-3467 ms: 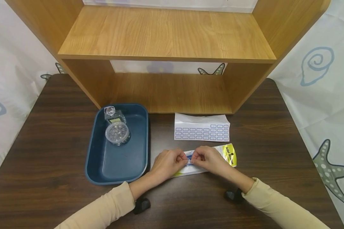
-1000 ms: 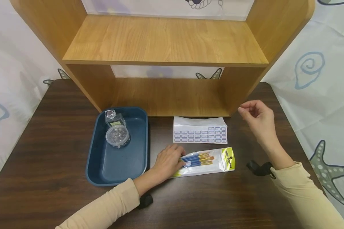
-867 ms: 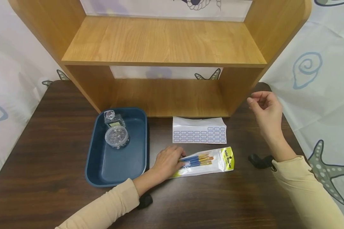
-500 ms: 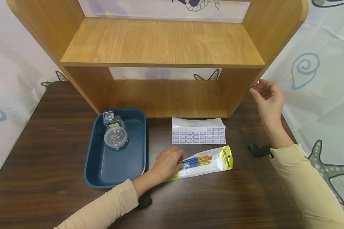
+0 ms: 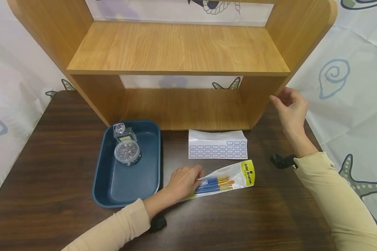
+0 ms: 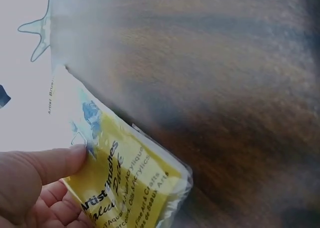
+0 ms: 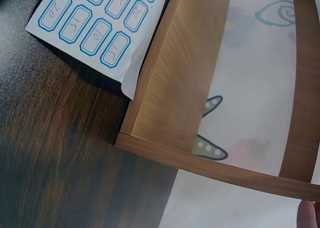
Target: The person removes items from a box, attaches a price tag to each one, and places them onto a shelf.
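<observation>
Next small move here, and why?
Probably lift the pack with the left hand: its thumb and fingers already pinch one end, a label is on the pack, and the right hand is up by the shelf's side.

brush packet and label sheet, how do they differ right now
The artist brushes packet is pinched by the left hand; neither hand touches the label sheet.
The packet is see-through plastic with yellow ends and brushes inside, while the label sheet is white with rows of blue-framed labels.
In the head view the packet slants, but the label sheet sits nearly square to the wooden shelf unit.
Both are in front of that unit.
</observation>
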`<action>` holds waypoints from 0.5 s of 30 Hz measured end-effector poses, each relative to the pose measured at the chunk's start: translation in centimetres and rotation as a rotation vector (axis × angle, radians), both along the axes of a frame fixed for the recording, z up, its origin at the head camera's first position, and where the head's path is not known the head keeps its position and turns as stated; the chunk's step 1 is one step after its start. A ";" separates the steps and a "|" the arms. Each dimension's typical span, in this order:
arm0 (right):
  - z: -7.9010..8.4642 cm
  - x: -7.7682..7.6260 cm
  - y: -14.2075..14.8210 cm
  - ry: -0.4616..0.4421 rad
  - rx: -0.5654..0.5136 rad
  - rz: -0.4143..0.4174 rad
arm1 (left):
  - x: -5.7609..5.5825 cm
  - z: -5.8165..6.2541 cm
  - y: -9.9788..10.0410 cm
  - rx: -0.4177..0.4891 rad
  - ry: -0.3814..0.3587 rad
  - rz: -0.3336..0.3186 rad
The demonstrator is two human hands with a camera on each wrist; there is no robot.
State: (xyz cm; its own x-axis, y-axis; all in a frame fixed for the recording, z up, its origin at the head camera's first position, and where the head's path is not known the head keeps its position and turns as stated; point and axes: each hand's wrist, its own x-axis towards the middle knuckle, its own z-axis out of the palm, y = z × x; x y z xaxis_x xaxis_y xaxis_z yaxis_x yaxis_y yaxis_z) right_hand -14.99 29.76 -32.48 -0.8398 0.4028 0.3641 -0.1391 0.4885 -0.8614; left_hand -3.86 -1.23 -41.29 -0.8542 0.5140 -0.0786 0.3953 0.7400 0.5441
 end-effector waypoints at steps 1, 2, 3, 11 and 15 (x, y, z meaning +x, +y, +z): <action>0.0 0.0 0.0 -0.001 0.006 -0.003 | 0.0 0.1 0.0 -0.001 -0.006 0.002; 0.0 0.0 0.0 -0.005 0.012 -0.006 | 0.0 0.1 0.0 0.000 -0.017 0.004; 0.1 0.0 0.0 -0.005 0.018 -0.007 | -0.1 0.2 0.0 0.002 -0.030 0.006; 0.3 -0.2 0.0 -0.024 0.049 -0.024 | -0.6 0.6 0.0 0.050 -0.128 0.011; 0.2 -0.2 0.0 -0.015 0.035 -0.011 | -0.8 0.8 0.1 0.076 -0.200 0.016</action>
